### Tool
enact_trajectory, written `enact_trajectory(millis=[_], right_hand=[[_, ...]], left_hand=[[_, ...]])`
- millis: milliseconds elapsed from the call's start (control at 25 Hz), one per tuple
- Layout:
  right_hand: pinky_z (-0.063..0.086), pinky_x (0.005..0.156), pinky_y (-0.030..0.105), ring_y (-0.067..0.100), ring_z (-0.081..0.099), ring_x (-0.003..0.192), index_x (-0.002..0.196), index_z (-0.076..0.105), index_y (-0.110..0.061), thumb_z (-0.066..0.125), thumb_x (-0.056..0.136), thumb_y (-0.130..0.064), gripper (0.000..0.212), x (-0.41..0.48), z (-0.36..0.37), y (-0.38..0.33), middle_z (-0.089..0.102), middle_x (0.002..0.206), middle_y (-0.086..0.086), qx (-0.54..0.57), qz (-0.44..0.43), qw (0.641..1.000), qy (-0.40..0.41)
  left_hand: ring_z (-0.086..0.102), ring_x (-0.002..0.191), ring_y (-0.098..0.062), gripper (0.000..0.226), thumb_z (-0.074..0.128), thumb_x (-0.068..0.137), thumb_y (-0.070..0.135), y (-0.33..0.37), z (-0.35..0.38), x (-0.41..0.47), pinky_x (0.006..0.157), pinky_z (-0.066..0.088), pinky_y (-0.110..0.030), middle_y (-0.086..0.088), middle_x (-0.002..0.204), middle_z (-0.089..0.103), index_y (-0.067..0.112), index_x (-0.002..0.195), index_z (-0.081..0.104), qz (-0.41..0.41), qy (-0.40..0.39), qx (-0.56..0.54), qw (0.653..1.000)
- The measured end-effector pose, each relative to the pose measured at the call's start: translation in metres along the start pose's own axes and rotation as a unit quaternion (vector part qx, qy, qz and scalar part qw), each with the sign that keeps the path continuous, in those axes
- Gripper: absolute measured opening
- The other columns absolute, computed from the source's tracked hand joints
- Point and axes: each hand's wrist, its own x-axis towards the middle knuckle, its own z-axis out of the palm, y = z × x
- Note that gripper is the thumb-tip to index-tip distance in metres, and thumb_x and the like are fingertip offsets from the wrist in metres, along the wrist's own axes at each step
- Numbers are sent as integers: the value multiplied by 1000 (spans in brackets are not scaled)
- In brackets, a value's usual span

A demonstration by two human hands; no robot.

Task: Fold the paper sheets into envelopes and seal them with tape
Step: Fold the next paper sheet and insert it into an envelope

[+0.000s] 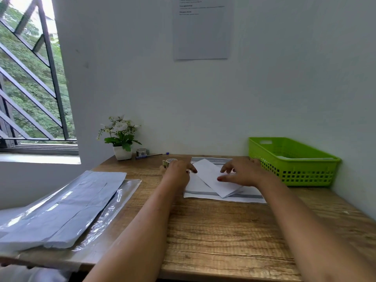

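Observation:
A folded white paper sheet (211, 176) lies at an angle on a larger white and grey sheet (244, 197) on the wooden table. My left hand (179, 170) rests at the folded paper's left edge, fingers curled, fingertips touching the paper. My right hand (242, 173) lies over the right side of the folded paper with fingers spread, pressing it down. A roll of clear tape (170, 161) stands just behind my left hand.
A green plastic basket (293, 161) with papers stands at the right against the wall. A stack of paper in plastic wrap (61, 208) lies at the left table edge. A potted flower (121, 137), another tape roll (141, 152) and a pen (152, 155) are at the back.

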Motion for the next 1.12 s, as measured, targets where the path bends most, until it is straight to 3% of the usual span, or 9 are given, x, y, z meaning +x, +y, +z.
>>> enact_trajectory(millis=[80,200,360,480,600,720,880,1000,1120], right_hand=[[23,105,45,10,51,118,120,59,-38,45,84,-69,50,-1,5,-23,61,118,-15,-58,-32,997,39],[22,102,47,13,52,119,123,57,-37,42,88,-64,47,-1,8,-66,61,122,-13,-15,-88,994,63],[25,101,45,12,52,117,121,59,-37,52,88,-54,38,-2,18,-137,63,120,-14,64,-128,989,21],[29,105,49,16,52,118,120,61,-33,57,87,-47,36,-3,37,-201,63,123,-10,179,-140,972,-53],[24,103,48,21,45,126,124,59,-29,57,88,-42,38,-5,55,-255,58,131,-4,177,-115,973,-90],[20,103,47,27,40,131,122,59,-25,56,89,-36,35,-5,63,-283,55,132,2,184,-60,975,-109],[31,90,39,29,56,106,83,58,-20,63,79,-28,10,3,76,-298,59,94,3,292,-18,950,-112],[43,100,45,26,55,112,114,59,-11,65,81,-19,34,3,75,-299,60,120,8,335,9,938,-94],[53,91,37,25,58,109,118,57,-6,63,84,-8,35,7,73,-291,58,122,11,352,25,934,-61]], left_hand=[[49,110,-15,38,44,92,8,-2,-9,-11,96,27,-40,7,123,59,37,103,67,-18,28,-55,998],[52,110,-18,35,48,88,11,-25,-32,-22,102,32,-46,10,113,63,36,104,67,-84,65,-80,991],[60,95,-26,29,56,80,10,-108,-88,-20,90,50,-44,-4,98,67,24,102,69,-213,99,-112,966],[62,99,-35,21,64,78,8,-178,-130,-41,86,52,-38,-19,101,68,4,98,69,-289,94,-49,951],[63,100,-32,32,73,79,23,-210,-153,-73,78,46,-32,-17,103,67,-2,100,67,-341,14,19,940],[60,105,-31,49,72,75,46,-224,-150,-82,89,47,-33,-12,114,65,6,103,66,-374,-17,70,925],[53,115,-35,68,72,64,58,-226,-138,-75,96,46,-43,-12,121,62,10,110,63,-406,-2,68,911],[56,110,-35,57,73,69,51,-222,-138,-73,93,48,-43,-13,117,62,10,107,62,-403,17,39,914],[58,106,-34,41,69,77,38,-223,-138,-69,92,48,-38,-12,114,64,10,106,63,-372,25,32,928]])
